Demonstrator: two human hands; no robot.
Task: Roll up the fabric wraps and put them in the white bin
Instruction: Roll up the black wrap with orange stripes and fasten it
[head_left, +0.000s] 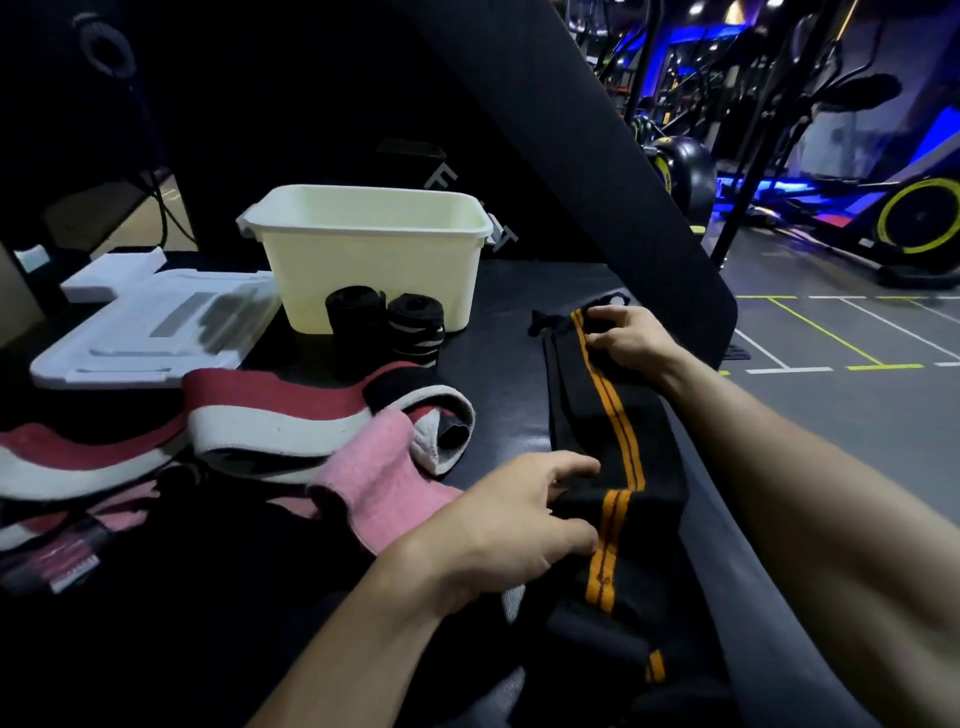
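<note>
We had the black wrap with orange stripes (608, 415) stretched along the dark table (498, 322), running from six toward one o'clock. Our right hand (626, 335) pinched its far end at one o'clock; our left hand (511, 525) gripped it near five o'clock. The white bin (371, 254) stood at twelve o'clock, with two rolled black wraps (387, 322) touching its front wall. A red-and-white wrap (249, 410) and a pink wrap (379, 483) lay loose at nine o'clock, a white lid (150, 322) at ten.

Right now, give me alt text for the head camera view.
Both hands hold a long black fabric wrap with orange stripes flat on a dark table: right hand at its far end, left hand nearer. Behind stands a white plastic bin.
</note>
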